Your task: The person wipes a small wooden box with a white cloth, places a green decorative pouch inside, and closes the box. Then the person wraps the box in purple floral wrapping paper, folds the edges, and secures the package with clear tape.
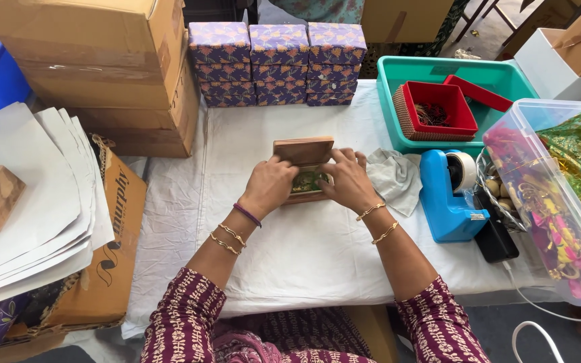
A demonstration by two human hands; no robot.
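A small wooden box (302, 150) with its hinged lid raised sits on the white cloth (317, 249) in the middle of the table. Both hands rest on it. My left hand (268, 185) grips its left side. My right hand (348, 180) grips the right side, fingers over the opening. Something green and gold (308, 181) shows inside the box between the hands.
Stacked purple patterned boxes (277, 64) stand behind. A teal tray (506, 77) holds a red box (438, 111). A blue tape dispenser (448, 195), a grey rag (395, 178), a clear bin of shiny wrappers (559, 195), cardboard cartons (102, 67) and white paper sheets (28, 202) surround the spot.
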